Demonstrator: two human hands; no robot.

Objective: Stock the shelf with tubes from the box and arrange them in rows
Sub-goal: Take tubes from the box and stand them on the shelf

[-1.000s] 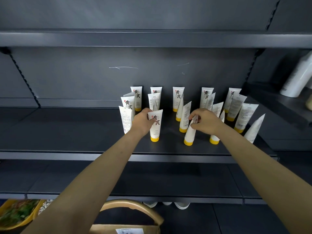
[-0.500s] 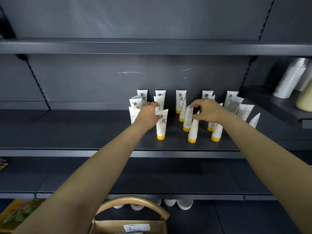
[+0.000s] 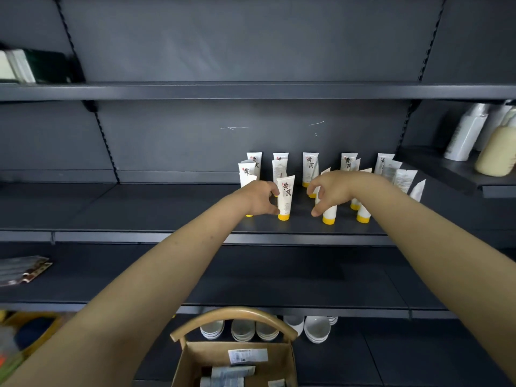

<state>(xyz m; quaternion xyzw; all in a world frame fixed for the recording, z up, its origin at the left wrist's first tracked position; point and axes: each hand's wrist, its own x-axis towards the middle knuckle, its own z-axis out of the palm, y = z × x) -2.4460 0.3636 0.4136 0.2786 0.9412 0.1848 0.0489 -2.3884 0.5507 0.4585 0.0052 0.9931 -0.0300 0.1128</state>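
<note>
Fingers [image 3: 271, 186] of the left hand [image 3: 259, 198] clasp a white, yellow-capped tube [image 3: 285, 196] standing cap-down; fingers of the right hand [image 3: 335, 191] spread apart beside that tube.

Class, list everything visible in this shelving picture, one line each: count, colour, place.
tubes: over a dozen, some hidden; white, yellow caps; upright on the middle shelf
shelves: several tiers; dark grey; whole view
cardboard box: one; brown; bottom centre
curved bar: one; tan; over the box
bowls: several stacks; white; lowest shelf
bottles: several; white, cream; right shelf
packets: few; silvery; lower shelf, left
boxes: few, blurred; green, white; upper shelf, left
left hand: one; holds front tube
right hand: one; fingers curled before neighbouring tubes, grip unclear
</note>
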